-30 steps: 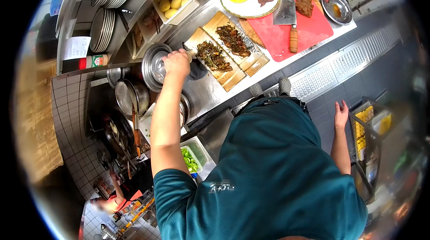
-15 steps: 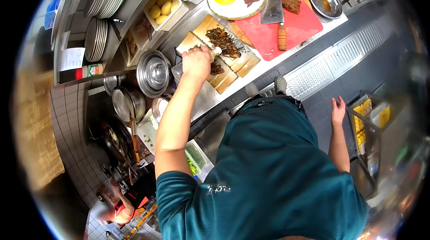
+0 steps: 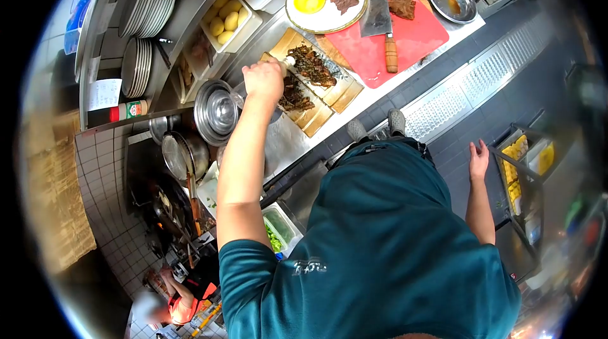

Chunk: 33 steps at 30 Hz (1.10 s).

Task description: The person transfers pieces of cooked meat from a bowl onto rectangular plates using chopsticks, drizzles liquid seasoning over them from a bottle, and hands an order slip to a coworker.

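My left hand (image 3: 263,81) is closed around a bottle with a white tip (image 3: 289,60); most of it is hidden by my fingers. It is held over the left side of two wooden serving boards (image 3: 318,117). Dark, browned meat topped with chopped bits lies on them, one portion (image 3: 313,65) on the right and another (image 3: 294,94) just below my hand. My right hand (image 3: 479,159) hangs low at my side, fingers apart and holding nothing.
A round plate (image 3: 297,17) with sliced meat and a yellow dish stands beyond the boards. On the red cutting board (image 3: 418,41) lie a cleaver (image 3: 379,13) and a meat piece (image 3: 401,5). Steel bowls (image 3: 216,111) are at left; another person (image 3: 180,301) works lower left.
My left hand has moved left and slightly up with the bottle, uncovering more of the left meat portion. My right hand stays hanging at my side.
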Motion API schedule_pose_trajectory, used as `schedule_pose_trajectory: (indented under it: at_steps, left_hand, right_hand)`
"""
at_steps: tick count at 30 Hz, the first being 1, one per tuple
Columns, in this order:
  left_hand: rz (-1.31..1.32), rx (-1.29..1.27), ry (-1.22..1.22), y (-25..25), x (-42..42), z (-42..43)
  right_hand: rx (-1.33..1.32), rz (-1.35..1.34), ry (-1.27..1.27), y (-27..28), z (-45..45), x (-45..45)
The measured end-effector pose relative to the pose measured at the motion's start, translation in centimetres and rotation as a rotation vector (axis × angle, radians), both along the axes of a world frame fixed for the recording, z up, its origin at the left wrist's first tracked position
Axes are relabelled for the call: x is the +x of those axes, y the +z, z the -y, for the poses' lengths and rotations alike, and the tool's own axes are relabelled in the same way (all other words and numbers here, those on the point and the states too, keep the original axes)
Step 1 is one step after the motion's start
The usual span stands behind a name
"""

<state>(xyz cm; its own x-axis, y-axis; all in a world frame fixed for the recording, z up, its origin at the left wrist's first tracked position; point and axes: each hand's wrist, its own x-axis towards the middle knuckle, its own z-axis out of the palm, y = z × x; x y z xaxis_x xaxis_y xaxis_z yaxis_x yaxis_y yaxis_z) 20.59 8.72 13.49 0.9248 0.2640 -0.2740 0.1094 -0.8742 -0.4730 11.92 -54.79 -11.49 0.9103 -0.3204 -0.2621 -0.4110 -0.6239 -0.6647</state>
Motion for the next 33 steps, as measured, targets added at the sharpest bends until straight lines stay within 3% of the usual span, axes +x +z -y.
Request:
schedule_pose_trajectory:
  at_steps: [4, 10, 14, 18, 22, 26, 29, 33]
  left_hand:
    - [0.056, 0.097, -0.019, -0.9, 0.3, -1.0]
    - [-0.058, 0.011, 0.015, 0.1, -0.4, 0.0]
    - [0.132, 0.004, -0.006, -0.5, -1.4, -0.3]
    - [-0.099, -0.162, -0.017, 0.3, -1.8, 0.4]
    - [0.123, -0.063, -0.057, -1.2, -2.4, 0.1]
    - [-0.092, -0.226, 0.041, 1.3, -1.7, 0.4]
    - [-0.001, -0.134, -0.068, 0.0, -2.9, 1.2]
    - [-0.014, -0.209, -0.028, 0.3, -2.9, 0.9]
  right_hand:
    - [-0.022, 0.022, 0.015, 0.8, -0.1, 0.3]
    - [0.002, -0.036, -0.017, 1.5, -0.2, 0.1]
    - [0.016, -0.04, 0.0, 1.4, -0.9, -0.1]
    - [0.051, -0.032, 0.014, 1.7, -1.7, 0.3]
    - [0.014, -0.026, 0.053, 1.4, -1.9, 1.5]
    - [0.03, -0.016, 0.042, 2.3, -2.5, 2.1]
    - [0.007, -0.008, 0.048, 2.8, -2.8, 2.2]
    - [0.023, 0.003, 0.065, 2.7, -3.4, 1.8]
